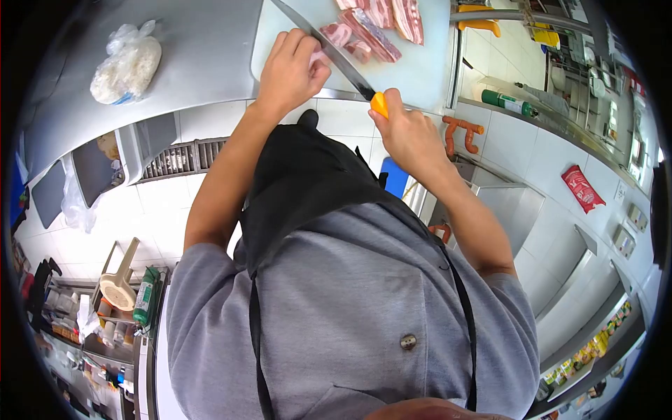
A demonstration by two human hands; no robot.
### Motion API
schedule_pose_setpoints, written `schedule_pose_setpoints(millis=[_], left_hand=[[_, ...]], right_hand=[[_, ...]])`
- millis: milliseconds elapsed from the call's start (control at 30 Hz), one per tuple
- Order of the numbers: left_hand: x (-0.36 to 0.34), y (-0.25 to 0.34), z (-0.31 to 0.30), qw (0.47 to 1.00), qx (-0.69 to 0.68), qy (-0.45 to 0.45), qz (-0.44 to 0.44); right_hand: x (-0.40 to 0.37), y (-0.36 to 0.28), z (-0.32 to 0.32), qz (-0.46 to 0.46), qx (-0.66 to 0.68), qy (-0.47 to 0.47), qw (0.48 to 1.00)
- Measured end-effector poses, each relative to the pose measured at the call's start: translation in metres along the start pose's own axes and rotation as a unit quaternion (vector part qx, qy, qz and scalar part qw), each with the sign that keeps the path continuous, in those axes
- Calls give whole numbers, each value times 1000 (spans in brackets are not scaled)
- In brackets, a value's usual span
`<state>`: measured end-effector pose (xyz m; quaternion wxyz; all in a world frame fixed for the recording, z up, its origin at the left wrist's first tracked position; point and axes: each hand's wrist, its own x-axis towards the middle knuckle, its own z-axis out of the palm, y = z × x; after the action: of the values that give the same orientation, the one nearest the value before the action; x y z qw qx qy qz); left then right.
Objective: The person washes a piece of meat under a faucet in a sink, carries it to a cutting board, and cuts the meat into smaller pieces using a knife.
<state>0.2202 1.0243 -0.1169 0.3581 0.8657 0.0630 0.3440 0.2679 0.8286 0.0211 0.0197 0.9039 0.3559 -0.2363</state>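
Observation:
My right hand [414,140] is closed around the yellow handle of a kitchen knife [343,64]. The long blade runs up and to the left across a pale cutting board [427,77]. Left of the blade, my left hand [290,73] has its fingers curled on a piece of pork belly [316,56], mostly hidden under the fingertips. Just across the blade lie smaller cut pieces of pork [358,49]. Several longer strips of pork belly [408,21] rest beyond them at the board's far side.
On the steel counter [203,42] to the left sits a knotted clear plastic bag [127,66] with whitish contents. At the right are a yellow-handled tool [481,26], a green bottle [507,103] and a red packet [582,189]. A floor drain grate [185,159] lies below the counter.

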Motion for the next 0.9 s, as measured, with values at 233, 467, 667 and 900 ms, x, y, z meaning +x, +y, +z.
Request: schedule_pose_setpoints(millis=[233, 467, 667, 900], left_hand=[[-1, -2, 7, 999, -17, 33, 2], [-1, -5, 6, 998, -45, 37, -6], [-2, -7, 7, 997, -55, 48, -13], [-5, -5, 8, 998, -43, 47, -26]], right_hand=[[-19, -7, -26, 45, -12, -68, 997], [34, -12, -11, -23, 46, -45, 998], [69, -9, 52, -48, 96, 52, 993], [38, -1, -2, -44, 67, -9, 997]])
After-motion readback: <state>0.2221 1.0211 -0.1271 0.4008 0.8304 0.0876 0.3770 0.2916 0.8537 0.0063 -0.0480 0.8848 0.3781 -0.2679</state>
